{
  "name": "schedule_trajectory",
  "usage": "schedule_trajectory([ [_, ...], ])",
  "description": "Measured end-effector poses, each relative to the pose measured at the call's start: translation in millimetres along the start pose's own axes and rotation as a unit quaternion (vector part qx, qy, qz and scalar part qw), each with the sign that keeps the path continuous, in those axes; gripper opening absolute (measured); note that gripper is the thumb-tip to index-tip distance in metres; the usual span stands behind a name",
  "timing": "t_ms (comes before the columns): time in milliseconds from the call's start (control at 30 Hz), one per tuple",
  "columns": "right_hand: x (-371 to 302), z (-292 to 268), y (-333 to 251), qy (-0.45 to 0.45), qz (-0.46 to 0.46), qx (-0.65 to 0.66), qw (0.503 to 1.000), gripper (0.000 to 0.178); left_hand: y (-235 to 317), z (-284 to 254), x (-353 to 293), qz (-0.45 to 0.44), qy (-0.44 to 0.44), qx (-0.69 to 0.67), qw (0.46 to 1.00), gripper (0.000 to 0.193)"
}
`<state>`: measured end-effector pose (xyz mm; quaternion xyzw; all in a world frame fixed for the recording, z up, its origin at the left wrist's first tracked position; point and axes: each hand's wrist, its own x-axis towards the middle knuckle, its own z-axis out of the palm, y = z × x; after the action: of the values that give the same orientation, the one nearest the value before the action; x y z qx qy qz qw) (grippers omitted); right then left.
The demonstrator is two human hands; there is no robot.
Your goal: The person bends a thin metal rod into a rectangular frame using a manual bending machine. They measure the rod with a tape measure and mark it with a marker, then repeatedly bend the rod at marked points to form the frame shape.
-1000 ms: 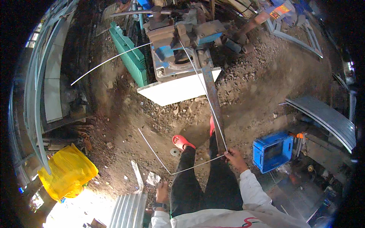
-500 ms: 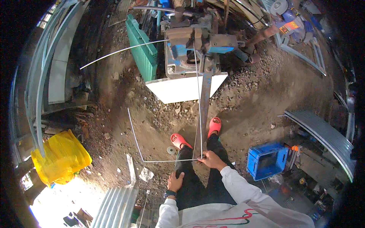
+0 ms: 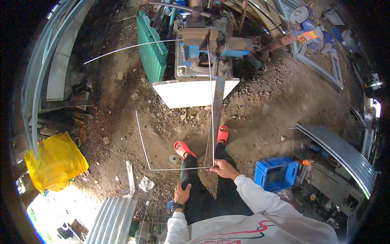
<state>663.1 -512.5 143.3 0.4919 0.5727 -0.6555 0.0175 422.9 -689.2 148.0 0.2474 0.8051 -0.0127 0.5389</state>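
Observation:
A thin metal rod (image 3: 178, 169), bent at several corners, runs from the bench vise (image 3: 199, 40) down toward me, then left and away again. Another straight length of rod (image 3: 126, 48) sticks out leftward from the vise. My right hand (image 3: 224, 169) is closed in a pinch on the rod's near right corner. Beside the rod, a long flat steel bar (image 3: 219, 87) reaches from the vise toward that hand; whether the fingers touch it too is unclear. My left hand (image 3: 182, 194) lies on my left thigh, holding nothing, thumb apart from the fingers.
A white board (image 3: 191, 95) and a green plastic crate (image 3: 151, 46) stand by the vise. An angle grinder (image 3: 310, 32) is at far right. To the right sit a blue crate (image 3: 276, 185) and metal sheets (image 3: 337, 150); a yellow bag (image 3: 55, 162) lies left. A small disc (image 3: 174, 158) lies near my feet.
My view has shifted slightly, so the surroundings sit a little differently in it. Both hands keep their places, and the rod's shape looks the same.

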Motion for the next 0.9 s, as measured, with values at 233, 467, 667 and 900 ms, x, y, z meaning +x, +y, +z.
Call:
schedule_trajectory([
  [233, 4.3, 18.9, -19.1, 0.025, 0.006, 0.071, 0.997, 0.020, 2.6, -4.8, -4.2, -0.024, -0.010, 0.025, 0.999, 0.076],
  [467, 25.1, 48.2, -11.8, 0.049, -0.024, 0.015, 0.998, 0.018, 15.3, -17.2, -2.5, 0.020, 0.006, 0.036, 0.999, 0.077],
  [667, 12.0, 27.0, -15.9, -0.016, -0.020, 0.164, 0.986, 0.021, -22.8, -29.9, 10.2, 0.012, -0.007, -0.034, 0.999, 0.076],
  [900, -14.7, -7.0, 24.5, 0.003, 0.024, 0.115, 0.993, 0.026, -44.8, -45.1, 31.1, 0.012, -0.041, -0.099, 0.994, 0.069],
])
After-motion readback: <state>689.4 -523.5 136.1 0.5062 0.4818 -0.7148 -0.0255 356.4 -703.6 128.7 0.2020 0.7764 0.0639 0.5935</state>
